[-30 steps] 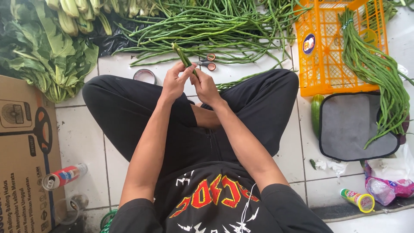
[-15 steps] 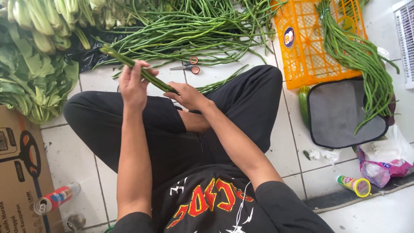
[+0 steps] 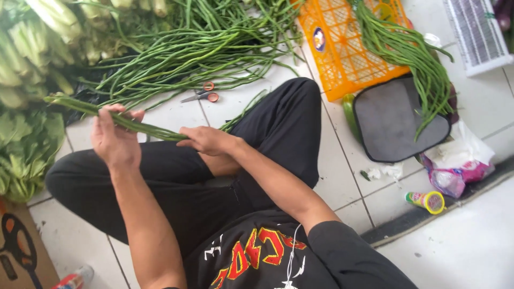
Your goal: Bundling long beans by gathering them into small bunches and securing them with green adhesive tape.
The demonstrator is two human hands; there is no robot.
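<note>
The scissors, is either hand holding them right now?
No, the scissors lie on the floor tiles while the left hand and right hand grip a bundle of long beans.

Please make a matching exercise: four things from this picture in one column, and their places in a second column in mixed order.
1. scissors
2. bundle of long beans
3. orange crate
4. yellow-capped bottle

a. held in left hand and right hand
b. on a tile beside the bean pile
c. by the dark floor strip
d. above the grey mat

Pairs: 1-b, 2-a, 3-d, 4-c
</note>
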